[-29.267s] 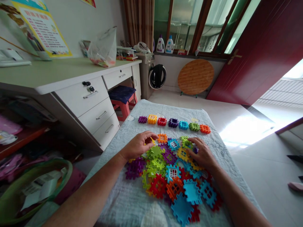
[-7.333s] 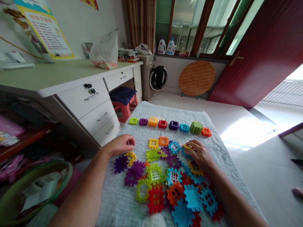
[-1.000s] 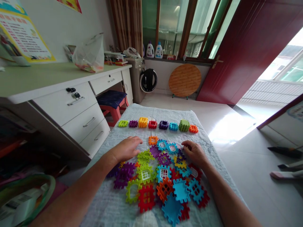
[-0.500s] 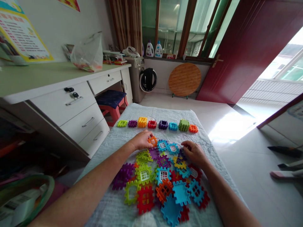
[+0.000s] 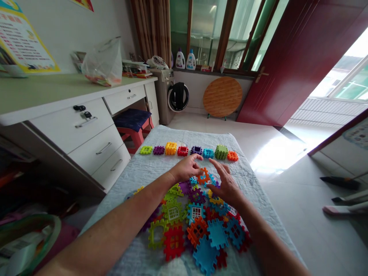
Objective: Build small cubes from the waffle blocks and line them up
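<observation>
My left hand reaches over the far edge of the pile, index finger and thumb apart. Just right of its thumb, over the blue pieces, is an orange notched window block; whether the thumb touches it is unclear. Opposite, my right hand is spread, its thumb near the same block. Below both lies a heap of flat interlocking plastic pieces, among them a red square, a light blue panel, a lime frame and a purple piece. My forearms hide parts of the heap.
Beyond the hands runs a row of small assembled blocks, including a yellow cube, a green cube and an orange block. A pale cloth covers the table. Left stand a desk and a stool.
The orange window block has shifted right, between my hands. My left hand has moved right and its fingers have parted; my right hand has come up closer to it, fingers spread.
</observation>
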{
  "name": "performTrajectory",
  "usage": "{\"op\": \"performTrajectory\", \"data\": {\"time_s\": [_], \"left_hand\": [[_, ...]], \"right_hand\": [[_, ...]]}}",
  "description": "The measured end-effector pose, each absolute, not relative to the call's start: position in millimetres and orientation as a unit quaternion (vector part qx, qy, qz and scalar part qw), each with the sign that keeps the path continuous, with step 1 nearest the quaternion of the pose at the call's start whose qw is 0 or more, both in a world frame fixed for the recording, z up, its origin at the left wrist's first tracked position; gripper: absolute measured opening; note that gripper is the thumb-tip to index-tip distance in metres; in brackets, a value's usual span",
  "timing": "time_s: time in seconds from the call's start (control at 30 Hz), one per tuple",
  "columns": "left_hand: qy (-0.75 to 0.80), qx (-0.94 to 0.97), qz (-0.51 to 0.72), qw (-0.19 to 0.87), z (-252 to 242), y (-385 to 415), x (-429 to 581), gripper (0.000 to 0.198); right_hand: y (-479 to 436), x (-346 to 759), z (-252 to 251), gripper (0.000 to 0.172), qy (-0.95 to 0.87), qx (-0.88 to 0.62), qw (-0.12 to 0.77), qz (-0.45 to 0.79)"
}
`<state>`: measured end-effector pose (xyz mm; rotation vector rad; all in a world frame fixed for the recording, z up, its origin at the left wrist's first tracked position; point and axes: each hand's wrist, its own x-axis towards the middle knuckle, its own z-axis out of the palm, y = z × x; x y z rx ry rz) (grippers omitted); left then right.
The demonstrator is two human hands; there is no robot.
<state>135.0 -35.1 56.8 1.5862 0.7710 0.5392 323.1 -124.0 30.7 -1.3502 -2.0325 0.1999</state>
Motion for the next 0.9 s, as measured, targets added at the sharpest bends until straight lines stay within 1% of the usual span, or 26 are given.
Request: {"op": "performTrajectory", "data": {"time_s": [0.07, 0.17, 0.23, 0.3, 0.37, 0.43, 0.5, 0.57, 0.63, 0.73, 0.83, 0.9], "left_hand": [[0.316, 0.694, 0.210, 0.612, 55, -41, 145, 0.052], [0.318, 0.672, 0.212, 0.635, 50, -43, 153, 0.051], [0.328, 0.647, 0.218, 0.653, 50, -40, 151, 0.049], [0.345, 0.651, 0.226, 0.637, 53, -37, 141, 0.047], [0.359, 0.703, 0.228, 0.571, 62, -39, 126, 0.047], [0.350, 0.790, 0.204, 0.461, 72, -49, 107, 0.047], [0.304, 0.873, 0.170, 0.341, 81, -70, 90, 0.050], [0.249, 0.922, 0.139, 0.260, 85, -97, 77, 0.058], [0.200, 0.948, 0.119, 0.218, 85, -125, 69, 0.070], [0.151, 0.963, 0.094, 0.201, 77, -156, 61, 0.082], [0.135, 0.969, 0.070, 0.193, 66, -169, 55, 0.089], [0.138, 0.973, 0.064, 0.170, 58, -170, 52, 0.087]], "right_hand": [[-126, 315, 31, 0.064, -0.801, -0.495, 0.325, 0.089], [-128, 310, 30, 0.049, -0.804, -0.488, 0.323, 0.105], [-127, 314, 29, 0.047, -0.792, -0.501, 0.335, 0.095], [-124, 323, 27, 0.046, -0.774, -0.528, 0.342, 0.076], [-121, 337, 24, 0.045, -0.748, -0.567, 0.340, 0.058], [-117, 350, 18, 0.045, -0.723, -0.604, 0.330, 0.050], [-115, 360, 11, 0.045, -0.707, -0.631, 0.316, 0.049], [-115, 365, 5, 0.043, -0.698, -0.650, 0.296, 0.050], [-114, 365, 2, 0.041, -0.692, -0.668, 0.272, 0.048], [-113, 363, -1, 0.041, -0.690, -0.679, 0.249, 0.045], [-113, 364, -1, 0.044, -0.692, -0.676, 0.246, 0.053], [-113, 364, -1, 0.045, -0.691, -0.675, 0.252, 0.056]]}}
